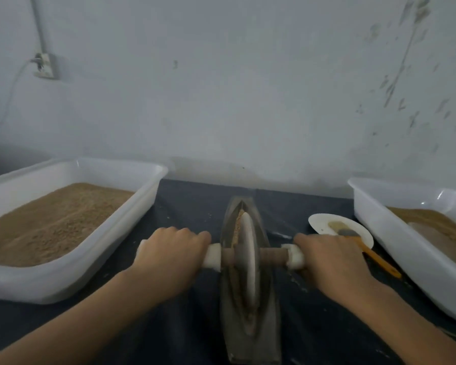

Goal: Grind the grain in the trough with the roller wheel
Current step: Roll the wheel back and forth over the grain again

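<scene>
While left hand point(173, 255) grips one axle end, roller wheel point(248, 252) sits mid-trough point(249, 335) on the desk point(190, 206), grain point(238, 223) just ahead; right hand point(332, 262) grips the other end. Risk: uneven push tilts wheel, grain spills over the rim.

Your hands work a narrow lane on the dark bench point(190, 206), hemmed on the left by a white tray point(90, 262) of brown meal whose wall stands just beside your left hand point(169, 259). On the right, a white plate point(324, 222) and an orange-handled brush point(374, 255) lie touching your right hand point(334, 262), with a second white tray point(395, 248) just beyond them. Past the far tip of the trough point(248, 272), bare bench runs only a short way to the wall point(248, 101).
</scene>
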`<state>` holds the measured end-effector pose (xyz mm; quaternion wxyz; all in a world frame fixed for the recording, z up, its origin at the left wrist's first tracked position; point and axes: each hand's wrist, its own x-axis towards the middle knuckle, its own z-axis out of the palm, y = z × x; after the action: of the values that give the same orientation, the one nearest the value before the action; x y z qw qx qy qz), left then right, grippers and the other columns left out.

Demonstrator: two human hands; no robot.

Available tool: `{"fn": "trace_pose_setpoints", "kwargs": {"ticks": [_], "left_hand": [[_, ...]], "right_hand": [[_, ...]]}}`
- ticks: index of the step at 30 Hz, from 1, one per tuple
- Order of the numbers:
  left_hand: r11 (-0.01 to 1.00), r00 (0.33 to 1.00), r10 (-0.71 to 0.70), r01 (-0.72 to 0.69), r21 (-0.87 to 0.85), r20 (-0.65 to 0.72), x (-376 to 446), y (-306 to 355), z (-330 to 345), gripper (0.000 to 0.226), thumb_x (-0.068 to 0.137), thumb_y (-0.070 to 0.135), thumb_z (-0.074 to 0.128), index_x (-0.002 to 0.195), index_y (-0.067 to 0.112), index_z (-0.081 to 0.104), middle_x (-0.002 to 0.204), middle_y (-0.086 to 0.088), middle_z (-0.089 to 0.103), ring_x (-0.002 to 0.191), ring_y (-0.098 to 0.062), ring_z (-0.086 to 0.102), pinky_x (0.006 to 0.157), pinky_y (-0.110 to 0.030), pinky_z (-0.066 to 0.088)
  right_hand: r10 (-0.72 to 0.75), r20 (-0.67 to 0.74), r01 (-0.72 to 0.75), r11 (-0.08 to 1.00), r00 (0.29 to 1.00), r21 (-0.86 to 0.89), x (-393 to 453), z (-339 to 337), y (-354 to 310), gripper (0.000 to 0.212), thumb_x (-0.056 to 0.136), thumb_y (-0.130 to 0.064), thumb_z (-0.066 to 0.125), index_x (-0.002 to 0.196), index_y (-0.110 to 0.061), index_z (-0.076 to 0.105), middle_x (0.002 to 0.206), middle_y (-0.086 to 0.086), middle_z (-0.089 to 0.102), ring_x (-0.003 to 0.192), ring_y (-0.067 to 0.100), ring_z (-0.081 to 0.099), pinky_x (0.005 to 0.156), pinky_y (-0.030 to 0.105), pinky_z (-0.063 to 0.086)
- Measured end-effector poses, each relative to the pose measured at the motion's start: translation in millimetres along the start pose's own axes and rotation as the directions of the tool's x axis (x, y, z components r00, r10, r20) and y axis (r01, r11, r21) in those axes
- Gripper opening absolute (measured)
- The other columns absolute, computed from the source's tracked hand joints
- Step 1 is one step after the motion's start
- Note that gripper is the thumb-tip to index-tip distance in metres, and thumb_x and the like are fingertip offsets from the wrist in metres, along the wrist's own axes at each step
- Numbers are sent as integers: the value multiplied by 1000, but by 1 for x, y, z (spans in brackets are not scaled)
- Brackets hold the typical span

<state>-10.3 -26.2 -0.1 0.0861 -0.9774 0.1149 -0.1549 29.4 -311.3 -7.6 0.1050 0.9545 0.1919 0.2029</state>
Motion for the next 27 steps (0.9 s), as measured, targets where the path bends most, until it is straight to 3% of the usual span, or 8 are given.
{"fn": "trace_pose_setpoints", "kwargs": {"ticks": [3,5,10,13,15,18,22,27], "left_hand": [[997,996,-41,46,60,-85,50,-7,25,18,86,35,56,94,28,43,90,3,63,75,-23,61,60,-32,36],[995,991,-92,95,29,-97,78,-15,36,15,86,35,55,92,27,44,91,1,64,80,-26,63,61,-33,39],[995,993,-86,82,-54,-82,75,-17,41,21,84,35,59,85,29,39,86,2,63,72,-22,59,60,-33,38],[1000,999,-10,10,7,-41,30,-9,23,29,83,38,61,85,33,32,80,8,57,66,-18,54,57,-31,34],[996,993,72,-67,57,-93,-3,-3,4,41,76,39,67,81,35,27,68,11,49,55,-10,43,49,-28,26],[982,969,174,-157,104,-178,-32,0,-17,59,55,32,83,76,33,27,53,11,44,42,-9,35,42,-22,17],[986,997,29,-15,168,-77,-5,2,-1,37,79,37,63,82,32,27,67,9,44,56,-16,44,49,-30,26],[982,991,-62,82,169,-122,72,-2,21,14,85,28,58,93,23,48,87,1,63,75,-27,62,57,-34,32]], "right_hand": [[69,-46,-70,998,997,-8,50,19,3,26,78,-44,65,81,-33,42,82,-4,65,74,21,62,56,31,33],[62,-116,-70,995,991,-67,78,23,4,25,77,-41,67,81,-30,44,79,-2,65,72,25,62,55,31,30],[20,-85,-25,998,996,-60,74,9,2,26,79,-39,65,80,-29,41,82,-1,65,73,27,61,55,32,28],[-17,-43,16,999,999,-45,22,-3,0,33,77,-43,66,75,-32,34,63,-7,49,54,18,46,49,29,29],[-90,-62,86,994,994,-62,-15,-17,1,42,66,-46,70,70,-33,31,54,-9,34,47,16,34,43,27,32],[-152,-138,152,988,979,-13,-42,-35,5,57,47,-44,78,64,-34,25,49,-14,21,41,14,39,40,17,8],[-17,56,17,1000,998,0,-14,-12,0,32,73,-51,61,68,-34,34,63,-9,50,61,16,52,46,27,23],[119,139,-140,978,983,156,61,24,5,21,76,-44,65,75,-32,48,84,-2,65,72,23,57,58,32,35]]}}
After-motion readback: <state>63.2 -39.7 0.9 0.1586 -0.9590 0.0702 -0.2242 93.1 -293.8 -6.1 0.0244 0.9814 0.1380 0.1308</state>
